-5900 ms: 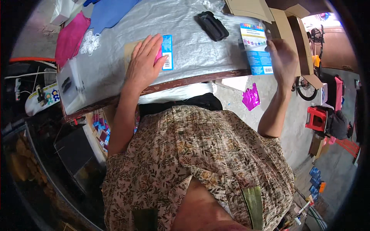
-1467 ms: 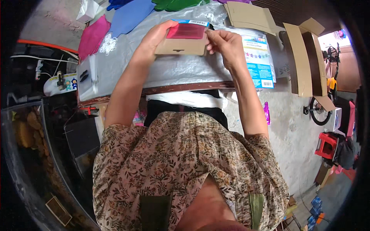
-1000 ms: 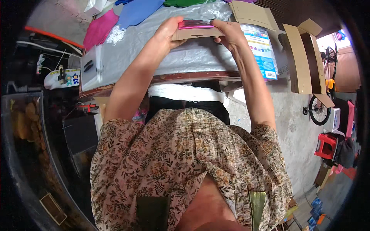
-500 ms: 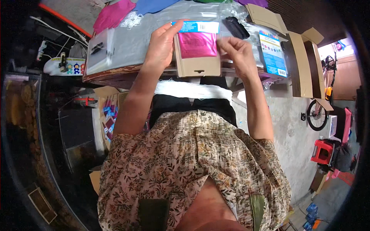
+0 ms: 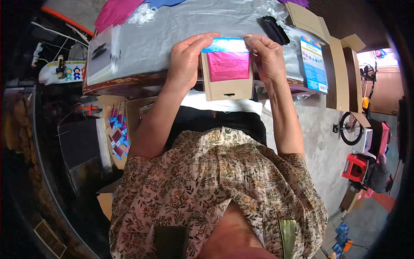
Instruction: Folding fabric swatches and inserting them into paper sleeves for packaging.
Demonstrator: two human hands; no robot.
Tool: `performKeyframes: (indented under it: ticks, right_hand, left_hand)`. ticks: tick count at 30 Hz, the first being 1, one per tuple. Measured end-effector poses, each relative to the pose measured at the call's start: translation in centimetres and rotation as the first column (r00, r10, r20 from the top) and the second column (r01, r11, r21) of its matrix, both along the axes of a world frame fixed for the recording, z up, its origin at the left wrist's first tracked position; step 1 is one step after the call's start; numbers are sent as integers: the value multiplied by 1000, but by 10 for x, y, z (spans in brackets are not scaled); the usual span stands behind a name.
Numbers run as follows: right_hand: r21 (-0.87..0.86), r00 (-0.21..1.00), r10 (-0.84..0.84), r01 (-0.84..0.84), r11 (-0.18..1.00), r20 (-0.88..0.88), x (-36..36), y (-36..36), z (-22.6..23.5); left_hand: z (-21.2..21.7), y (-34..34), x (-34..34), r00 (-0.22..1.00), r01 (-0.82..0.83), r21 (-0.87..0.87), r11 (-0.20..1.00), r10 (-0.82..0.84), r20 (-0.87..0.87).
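My left hand [image 5: 186, 58] pinches the upper left corner of a cardboard backing card [image 5: 217, 90]. The opposite top corner is pinched by my right hand [image 5: 269, 56]. Across the card's top runs a blue printed strip [image 5: 215, 45], and below it sits a flat bright pink packet [image 5: 229, 67]. A dark slot shows near the lower edge. The card is held upright in front of the table edge, above my lap. A white cloth or bundle [image 5: 196, 100] lies across my dark-clothed lap, partly hidden behind the card.
The table [image 5: 181, 21] has a grey plastic cover. On it are white strings [image 5: 142, 15], pink fabric [image 5: 116, 13], a black tray-like object [image 5: 274, 30], clear bags [image 5: 101, 54] and a blue printed sheet [image 5: 313, 64]. Cardboard boxes [image 5: 338, 77] stand right; a box of packaged cards [image 5: 118, 134] is lower left.
My right hand has moved up from the card's side to its top corner. The card has come slightly lower and nearer to me, and my head view has shifted.
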State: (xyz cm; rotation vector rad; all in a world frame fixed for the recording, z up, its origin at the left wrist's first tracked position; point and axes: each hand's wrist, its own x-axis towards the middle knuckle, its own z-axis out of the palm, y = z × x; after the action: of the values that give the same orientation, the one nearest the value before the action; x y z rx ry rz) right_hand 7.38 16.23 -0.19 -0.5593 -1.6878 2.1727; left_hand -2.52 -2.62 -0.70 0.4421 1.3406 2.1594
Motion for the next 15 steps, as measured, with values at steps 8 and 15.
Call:
performKeyframes:
  ticks: [8,15]
  right_hand:
    - [10,979,-122,126,992,-163,-9,-11,-1]
    - [5,980,-124,127,992,-152,2,-17,10]
  left_hand:
    - [0,9,1,926,33,86,996,-62,373]
    - [5,12,6,906,97,123,988,-138,400]
